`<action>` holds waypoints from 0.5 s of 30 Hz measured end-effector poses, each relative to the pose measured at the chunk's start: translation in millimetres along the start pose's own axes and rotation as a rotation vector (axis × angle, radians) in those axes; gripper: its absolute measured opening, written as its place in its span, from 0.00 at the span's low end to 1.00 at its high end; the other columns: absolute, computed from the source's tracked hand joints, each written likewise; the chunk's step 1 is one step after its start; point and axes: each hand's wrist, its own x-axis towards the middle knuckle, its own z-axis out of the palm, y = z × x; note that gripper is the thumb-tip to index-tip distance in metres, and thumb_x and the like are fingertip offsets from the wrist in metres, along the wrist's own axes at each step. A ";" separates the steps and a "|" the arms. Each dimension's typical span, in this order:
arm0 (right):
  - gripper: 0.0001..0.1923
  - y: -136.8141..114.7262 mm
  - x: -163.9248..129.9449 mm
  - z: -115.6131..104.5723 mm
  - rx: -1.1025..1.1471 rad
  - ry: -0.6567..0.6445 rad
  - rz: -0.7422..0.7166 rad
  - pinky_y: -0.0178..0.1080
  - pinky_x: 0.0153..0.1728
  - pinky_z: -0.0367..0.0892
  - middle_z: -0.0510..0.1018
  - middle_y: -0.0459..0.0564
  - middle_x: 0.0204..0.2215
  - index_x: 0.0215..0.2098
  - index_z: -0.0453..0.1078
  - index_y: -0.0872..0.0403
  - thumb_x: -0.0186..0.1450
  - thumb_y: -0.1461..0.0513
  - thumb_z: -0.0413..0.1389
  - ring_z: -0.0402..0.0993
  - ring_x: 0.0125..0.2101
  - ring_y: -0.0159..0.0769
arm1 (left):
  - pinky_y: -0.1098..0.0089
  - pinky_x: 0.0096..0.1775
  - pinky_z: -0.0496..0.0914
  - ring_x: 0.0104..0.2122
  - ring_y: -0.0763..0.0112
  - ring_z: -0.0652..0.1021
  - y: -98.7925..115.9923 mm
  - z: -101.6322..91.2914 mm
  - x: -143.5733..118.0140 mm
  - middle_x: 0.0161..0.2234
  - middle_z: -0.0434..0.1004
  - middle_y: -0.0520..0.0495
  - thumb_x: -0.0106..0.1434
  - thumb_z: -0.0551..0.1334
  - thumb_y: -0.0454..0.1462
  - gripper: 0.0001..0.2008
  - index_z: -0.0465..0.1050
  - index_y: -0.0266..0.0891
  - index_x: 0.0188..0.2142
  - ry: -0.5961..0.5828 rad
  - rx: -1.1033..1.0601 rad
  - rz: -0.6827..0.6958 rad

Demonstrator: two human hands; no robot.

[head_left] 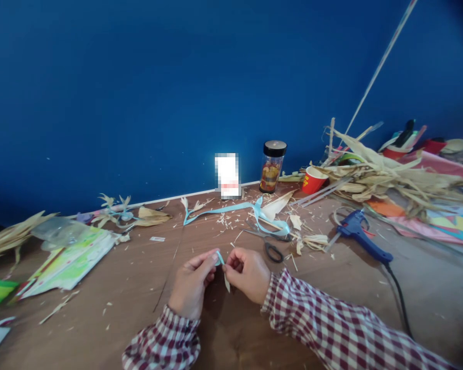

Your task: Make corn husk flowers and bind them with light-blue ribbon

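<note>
Near the front middle of the table, my left hand (195, 277) pinches a short piece of light blue ribbon (219, 258) between thumb and fingers. My right hand (250, 275) is closed in a pinch at the ribbon's other side, close to my left fingertips. A pale pointed strip (227, 284) hangs below the right fingertips; whether it joins the ribbon is hidden. Just beyond my right hand lie dark-handled scissors (273, 252). Past them a longer light blue ribbon (227, 209) curls across the table among husk scraps.
A blue glue gun (364, 236) with a black cord lies at right. Dried corn husks (386, 169) heap behind it, beside a red paper cup (314, 180). A lidded jar (272, 167) stands by the blue wall. Painted paper (75, 262) and more husks (17, 236) lie left.
</note>
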 end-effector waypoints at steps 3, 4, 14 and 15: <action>0.06 -1.6 -0.6 -0.2 -0.010 0.001 -0.006 0.28 0.17 0.55 0.67 0.41 0.15 0.24 0.64 0.55 0.57 0.61 0.53 0.61 0.17 0.25 | 0.79 0.22 0.60 0.19 0.81 0.65 0.0 -0.1 0.7 0.17 0.68 0.54 0.42 0.68 0.38 0.14 0.78 0.35 0.30 -0.007 0.008 -0.007; 0.05 -2.5 -0.9 -0.2 -0.008 -0.001 -0.009 0.27 0.17 0.55 0.67 0.41 0.15 0.24 0.64 0.55 0.57 0.62 0.53 0.61 0.17 0.25 | 0.79 0.22 0.59 0.18 0.82 0.64 0.3 0.4 0.6 0.17 0.68 0.54 0.42 0.68 0.38 0.13 0.78 0.35 0.30 -0.007 0.011 -0.006; 0.03 -1.7 -0.9 0.9 0.076 -0.039 -0.018 0.27 0.19 0.58 0.69 0.42 0.20 0.29 0.65 0.55 0.59 0.62 0.52 0.63 0.19 0.25 | 0.76 0.24 0.61 0.20 0.78 0.66 -1.8 -3.2 2.9 0.21 0.74 0.50 0.42 0.68 0.41 0.16 0.78 0.36 0.32 -0.021 0.143 0.070; 0.03 -0.7 -0.5 0.9 0.073 -0.035 -0.020 0.27 0.19 0.58 0.69 0.42 0.20 0.28 0.65 0.55 0.58 0.62 0.52 0.63 0.19 0.25 | 0.76 0.23 0.60 0.20 0.77 0.66 -3.0 -4.4 4.1 0.20 0.73 0.50 0.43 0.68 0.42 0.17 0.78 0.36 0.33 -0.019 0.181 0.098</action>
